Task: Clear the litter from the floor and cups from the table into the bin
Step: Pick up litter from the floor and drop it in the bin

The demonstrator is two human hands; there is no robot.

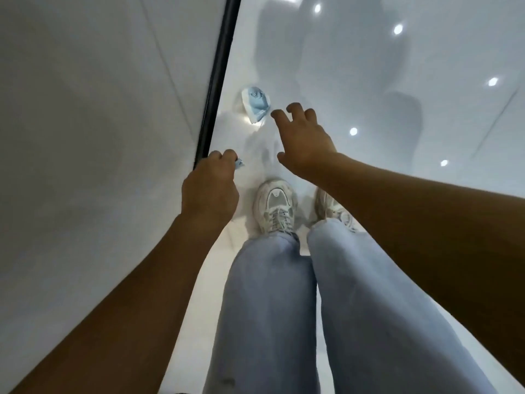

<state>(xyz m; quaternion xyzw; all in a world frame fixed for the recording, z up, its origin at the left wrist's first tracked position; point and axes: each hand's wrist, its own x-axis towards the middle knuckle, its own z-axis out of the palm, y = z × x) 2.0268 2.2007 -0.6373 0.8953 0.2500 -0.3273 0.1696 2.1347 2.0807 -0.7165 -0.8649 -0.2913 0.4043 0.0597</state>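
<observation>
A crumpled blue and white wrapper [256, 103] lies on the glossy white floor close to the wall's black base strip. My right hand [304, 140] hovers just right of it, fingers spread and loosely bent, holding nothing. My left hand [210, 186] is lower and nearer the wall, its fingers curled round a small crumpled blue and white scrap [239, 164] that pokes out beside the knuckles. No cups, table or bin are in view.
A white wall [99, 137] with a black base strip [216, 81] fills the left side. My white trainers [274, 209] and light blue jeans [270, 308] stand just below the hands. Shiny floor [397, 81] with ceiling-light reflections spreads to the right.
</observation>
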